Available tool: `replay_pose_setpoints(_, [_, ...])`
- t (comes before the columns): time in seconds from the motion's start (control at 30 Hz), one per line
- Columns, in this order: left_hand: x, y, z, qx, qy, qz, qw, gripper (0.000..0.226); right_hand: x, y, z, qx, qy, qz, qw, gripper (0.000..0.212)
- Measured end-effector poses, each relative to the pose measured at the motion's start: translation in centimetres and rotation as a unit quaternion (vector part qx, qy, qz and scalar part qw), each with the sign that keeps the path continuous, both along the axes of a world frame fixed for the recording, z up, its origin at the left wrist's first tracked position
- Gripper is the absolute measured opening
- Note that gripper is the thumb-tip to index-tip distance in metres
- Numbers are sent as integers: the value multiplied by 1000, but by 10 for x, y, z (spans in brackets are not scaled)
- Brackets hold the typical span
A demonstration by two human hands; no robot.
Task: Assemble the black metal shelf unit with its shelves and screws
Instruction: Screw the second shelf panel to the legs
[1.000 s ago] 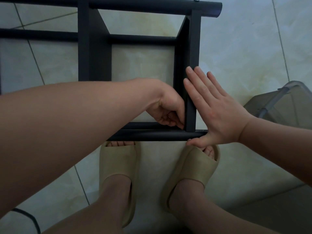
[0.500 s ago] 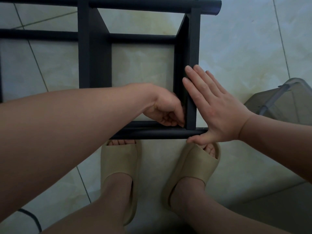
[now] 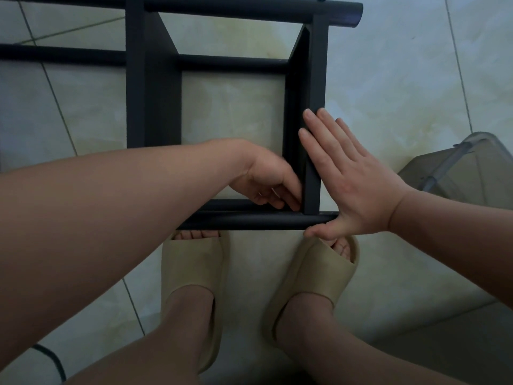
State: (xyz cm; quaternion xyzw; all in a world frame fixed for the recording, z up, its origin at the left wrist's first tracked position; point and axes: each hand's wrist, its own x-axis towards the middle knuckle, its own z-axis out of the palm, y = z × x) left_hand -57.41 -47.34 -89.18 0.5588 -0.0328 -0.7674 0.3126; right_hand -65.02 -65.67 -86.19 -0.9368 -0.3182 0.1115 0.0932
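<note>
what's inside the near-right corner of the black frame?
The left hand, fingers curled into the joint of side panel and near rail. Pale floor tile shows through the opening. Any screw or tool under those fingers is covered.

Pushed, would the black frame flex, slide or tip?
Probably stiff: the frame is joined metal tubes and panels. It may slide, since the floor is glossy tile. The right hand braces it flat, so tipping seems unlikely.
</note>
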Motion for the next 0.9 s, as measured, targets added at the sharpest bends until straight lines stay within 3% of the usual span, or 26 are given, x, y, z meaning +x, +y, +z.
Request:
replay_pose_setpoints(0.23, [8, -8, 3, -17, -30, -23, 999, 11, 0, 0, 0, 6, 0, 0, 1000, 128])
replay_pose_setpoints(0.47, [16, -2, 4, -19, -2, -46, 999, 18, 0, 0, 0, 4, 2, 2, 1000, 128])
replay_pose_setpoints(0.6, [12, -3, 5, -20, -6, -25, 999, 7, 0, 0, 0, 7, 2, 2, 1000, 127])
replay_pose_setpoints(0.9, [9, -3, 2, -26, -7, -18, 999, 15, 1, -1, 1, 9, 4, 3, 1000, 128])
